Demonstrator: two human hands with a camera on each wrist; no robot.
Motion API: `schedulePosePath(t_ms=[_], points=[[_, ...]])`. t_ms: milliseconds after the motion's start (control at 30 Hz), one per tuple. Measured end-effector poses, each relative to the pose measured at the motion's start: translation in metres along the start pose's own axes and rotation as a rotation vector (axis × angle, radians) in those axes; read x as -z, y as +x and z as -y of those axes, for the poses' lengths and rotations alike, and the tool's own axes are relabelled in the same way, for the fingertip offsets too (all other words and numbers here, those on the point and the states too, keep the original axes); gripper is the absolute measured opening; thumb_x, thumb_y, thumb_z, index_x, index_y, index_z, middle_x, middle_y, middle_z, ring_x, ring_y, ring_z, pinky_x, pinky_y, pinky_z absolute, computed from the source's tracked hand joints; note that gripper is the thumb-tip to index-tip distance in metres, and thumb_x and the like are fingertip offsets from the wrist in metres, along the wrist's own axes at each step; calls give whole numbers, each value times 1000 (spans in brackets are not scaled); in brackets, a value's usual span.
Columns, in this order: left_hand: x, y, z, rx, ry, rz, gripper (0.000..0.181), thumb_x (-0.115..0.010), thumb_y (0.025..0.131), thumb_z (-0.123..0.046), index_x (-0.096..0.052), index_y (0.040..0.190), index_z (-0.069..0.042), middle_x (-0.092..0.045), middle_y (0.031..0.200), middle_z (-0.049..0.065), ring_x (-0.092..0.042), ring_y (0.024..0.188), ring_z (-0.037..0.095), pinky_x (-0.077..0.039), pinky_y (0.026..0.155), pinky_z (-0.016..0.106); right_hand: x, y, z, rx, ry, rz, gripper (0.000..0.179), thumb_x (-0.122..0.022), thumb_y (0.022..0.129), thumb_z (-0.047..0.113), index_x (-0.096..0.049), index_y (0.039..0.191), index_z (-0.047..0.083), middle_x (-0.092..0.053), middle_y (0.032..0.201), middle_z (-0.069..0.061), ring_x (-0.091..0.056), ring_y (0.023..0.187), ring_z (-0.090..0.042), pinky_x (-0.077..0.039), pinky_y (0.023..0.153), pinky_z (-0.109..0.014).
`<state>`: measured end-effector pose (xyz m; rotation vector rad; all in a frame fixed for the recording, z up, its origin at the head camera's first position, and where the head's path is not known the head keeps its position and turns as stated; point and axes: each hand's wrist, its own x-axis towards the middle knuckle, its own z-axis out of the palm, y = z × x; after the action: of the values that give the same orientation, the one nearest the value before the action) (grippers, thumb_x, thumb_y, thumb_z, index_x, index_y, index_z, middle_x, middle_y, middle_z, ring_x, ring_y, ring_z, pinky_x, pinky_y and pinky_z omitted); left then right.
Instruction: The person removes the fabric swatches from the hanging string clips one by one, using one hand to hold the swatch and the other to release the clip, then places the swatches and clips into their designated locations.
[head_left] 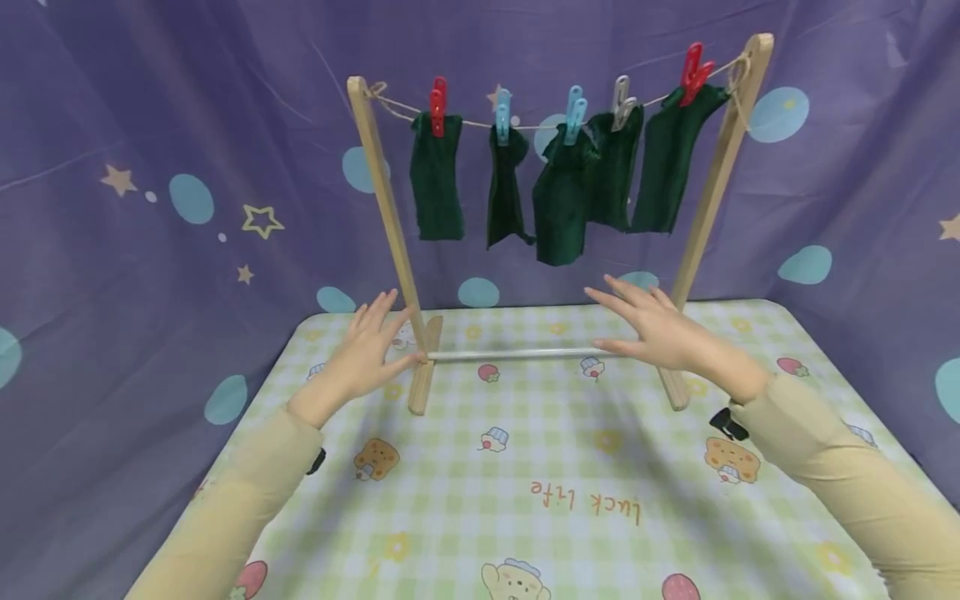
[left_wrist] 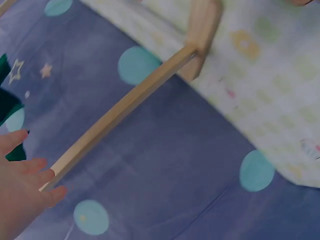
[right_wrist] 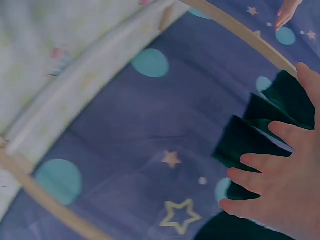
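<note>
My left hand is raised beside the left wooden post of a small drying rack, fingers spread, holding nothing. Over the right part of the tabletop my right hand hovers, its fingers straight and apart, near the right post. Several dark green cloths hang from a thin string tied between the posts. Clothespins grip them there: red, light blue and grey. From the right wrist, green cloths appear partly behind my right hand.
A white rod joins the rack's wooden feet. Under the rack lies a green checked tablecloth with cartoon prints. Behind it hangs a purple curtain with stars and blue spots. A black object shows by the right cuff.
</note>
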<state>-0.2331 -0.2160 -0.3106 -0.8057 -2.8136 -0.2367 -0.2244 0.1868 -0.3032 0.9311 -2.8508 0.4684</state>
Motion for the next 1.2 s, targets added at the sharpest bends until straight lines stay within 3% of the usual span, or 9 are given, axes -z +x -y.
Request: schedulePosePath(t_ms=[233,500,533,733,800,1000,1200], points=[[23,15,-3,-18,-25,-87,63,-56,86,-36,-35,134,-2,-22,140,23,-18,129,38,-13,104,51,28,30,16,31,34,-21,69,-50,86,48,-24,141,18,-17,145,-14,-18,131,-33,-9,104,-53],[43,32,-6,-54,-62,-218,55,-60,85,-28,-42,128,1,-39,129,23,-37,118,38,-27,97,53,54,58,32,52,140,-31,65,-49,86,47,-30,139,13,-22,144,-12,-20,131,-31,-22,102,-50],[46,34,-6,-57,-69,-233,55,-60,85,-28,-43,128,1,-41,127,23,-39,116,38,-29,96,52,57,61,34,52,154,-40,65,-50,86,47,-31,138,13,-24,143,-11,-28,127,-30,-25,101,-48],[63,46,-10,-23,-143,-265,50,-56,87,-29,-44,127,-2,-45,123,20,-43,112,38,-34,93,51,76,79,43,67,236,-119,59,-50,87,45,-37,135,16,-35,138,-7,-38,121,-23,-31,98,-42],[67,50,-11,-15,-166,-279,49,-56,87,-28,-45,127,-2,-47,121,19,-44,112,36,-35,93,49,81,84,45,78,263,-140,56,-51,87,44,-39,134,16,-39,136,-6,-35,124,-22,-30,100,-40],[73,63,-12,-5,-251,-360,44,-57,87,-23,-49,123,1,-52,115,19,-47,107,32,-37,91,44,93,103,53,105,360,-201,50,-52,88,38,-46,129,10,-47,130,-6,-42,119,-18,-34,99,-32],[77,76,-12,40,-393,-412,43,-57,87,-21,-49,122,3,-53,115,19,-52,105,30,-41,90,39,106,122,66,109,504,-253,44,-54,88,29,-49,126,9,-52,125,-7,-49,112,-15,-40,93,-30]])
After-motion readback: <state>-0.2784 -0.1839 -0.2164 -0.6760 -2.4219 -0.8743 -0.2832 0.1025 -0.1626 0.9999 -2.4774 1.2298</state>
